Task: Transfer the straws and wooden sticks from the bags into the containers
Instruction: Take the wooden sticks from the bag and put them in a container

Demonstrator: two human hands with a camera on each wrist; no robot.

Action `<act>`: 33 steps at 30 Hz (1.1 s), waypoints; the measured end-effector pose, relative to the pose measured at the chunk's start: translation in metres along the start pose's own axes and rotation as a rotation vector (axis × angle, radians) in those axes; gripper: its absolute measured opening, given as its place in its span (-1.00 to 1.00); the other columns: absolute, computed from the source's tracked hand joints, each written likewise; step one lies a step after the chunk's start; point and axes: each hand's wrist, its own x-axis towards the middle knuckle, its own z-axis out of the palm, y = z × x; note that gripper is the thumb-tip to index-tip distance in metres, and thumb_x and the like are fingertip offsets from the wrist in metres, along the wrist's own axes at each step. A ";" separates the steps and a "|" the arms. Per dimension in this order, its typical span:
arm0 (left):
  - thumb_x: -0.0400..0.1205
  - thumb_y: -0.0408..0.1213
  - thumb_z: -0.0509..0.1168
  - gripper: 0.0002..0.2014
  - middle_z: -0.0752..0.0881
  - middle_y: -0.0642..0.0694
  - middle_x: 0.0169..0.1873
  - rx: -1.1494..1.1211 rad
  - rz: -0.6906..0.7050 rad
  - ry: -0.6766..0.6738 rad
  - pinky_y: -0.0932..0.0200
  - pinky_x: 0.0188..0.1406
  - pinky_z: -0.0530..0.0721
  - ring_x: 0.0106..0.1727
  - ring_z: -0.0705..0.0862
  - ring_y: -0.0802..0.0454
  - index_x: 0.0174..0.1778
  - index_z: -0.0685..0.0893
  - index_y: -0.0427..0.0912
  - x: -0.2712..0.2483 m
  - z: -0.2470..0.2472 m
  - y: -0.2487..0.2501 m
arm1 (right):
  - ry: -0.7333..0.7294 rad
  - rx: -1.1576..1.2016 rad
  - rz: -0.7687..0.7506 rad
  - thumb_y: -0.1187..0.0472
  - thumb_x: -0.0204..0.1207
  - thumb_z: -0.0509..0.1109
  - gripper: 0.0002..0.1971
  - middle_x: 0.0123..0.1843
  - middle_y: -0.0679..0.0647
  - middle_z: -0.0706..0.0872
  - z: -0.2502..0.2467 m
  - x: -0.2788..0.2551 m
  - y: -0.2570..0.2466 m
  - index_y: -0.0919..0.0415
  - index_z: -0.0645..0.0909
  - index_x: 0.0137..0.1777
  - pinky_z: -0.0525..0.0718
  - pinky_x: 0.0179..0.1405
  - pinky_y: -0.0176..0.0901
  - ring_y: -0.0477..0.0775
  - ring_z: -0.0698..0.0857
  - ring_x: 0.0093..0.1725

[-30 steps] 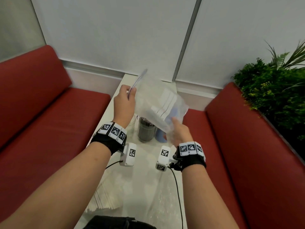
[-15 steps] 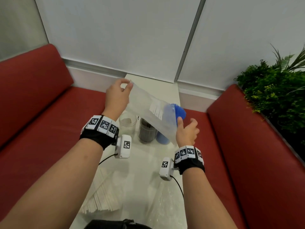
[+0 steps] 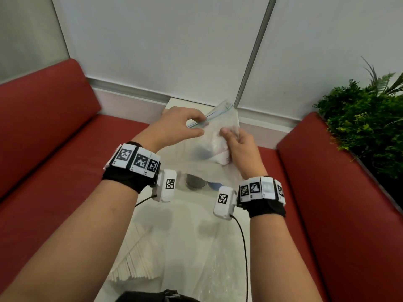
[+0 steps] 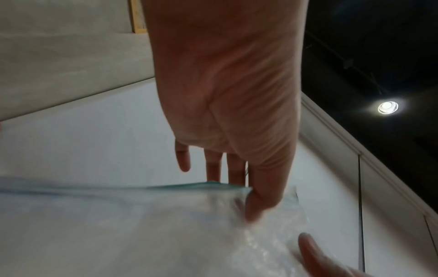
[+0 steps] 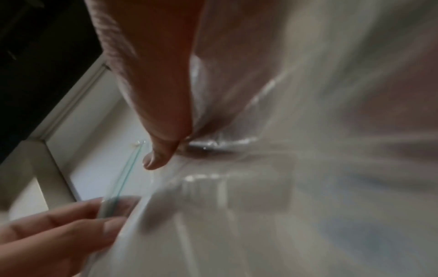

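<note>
Both hands hold a clear zip bag (image 3: 214, 136) up in the air over the white table (image 3: 185, 219). My left hand (image 3: 174, 127) pinches its blue-green zip edge (image 4: 166, 188) between thumb and fingers. My right hand (image 3: 238, 149) grips the bag's lower right side, thumb (image 5: 161, 146) pressed on the plastic (image 5: 284, 168). Under the bag stand a dark cup (image 3: 194, 182) and a blue cup (image 3: 214, 185), partly hidden. A pile of white paper-wrapped straws (image 3: 135, 264) lies near the table's front left. What is inside the bag is blurred.
Another clear plastic bag (image 3: 218, 269) lies flat on the table's front right. Red bench seats (image 3: 54, 171) flank the narrow table on both sides. A green plant (image 3: 368, 125) stands behind the right seat. A white wall panel (image 3: 163, 51) closes off the far end.
The bag has been raised and turned, its zip edge now pointing up and away. My right hand moved up from under the bag and took hold of its side; my left moved right.
</note>
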 end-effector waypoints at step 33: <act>0.62 0.10 0.35 -0.69 0.74 0.00 -0.20 -1.072 -0.221 0.265 0.05 0.13 0.53 -0.07 0.67 0.04 -0.33 0.75 0.00 0.001 0.014 -0.042 | 0.430 -0.159 0.104 0.02 0.77 0.30 -0.61 -0.32 0.11 0.60 -0.045 -0.014 0.051 0.37 0.57 -0.13 0.49 -0.34 -0.09 0.00 0.51 -0.32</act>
